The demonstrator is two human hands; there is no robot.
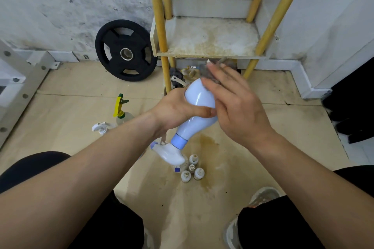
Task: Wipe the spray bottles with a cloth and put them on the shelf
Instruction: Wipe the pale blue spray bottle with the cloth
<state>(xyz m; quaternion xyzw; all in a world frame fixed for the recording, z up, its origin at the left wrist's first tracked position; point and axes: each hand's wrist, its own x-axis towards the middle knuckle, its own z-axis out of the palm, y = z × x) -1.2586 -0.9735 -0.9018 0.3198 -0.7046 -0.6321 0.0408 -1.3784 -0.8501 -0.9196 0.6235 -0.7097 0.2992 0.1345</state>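
That pale blue spray bottle (199, 95) at frame centre looks like smooth, stiff plastic. I'd guess it's light and a bit slippery, so the narrow waist is the sane place to grab. That's where the left hand (178, 107) has it, fingers and thumb wrapped round, bottle tipped trigger-down. The right hand (238, 105) is stretched out pretty flat, pressing a grey cloth (210, 73) on the bottle's base. It's blurry though. The shelf (208, 54) sits just behind, upper centre.
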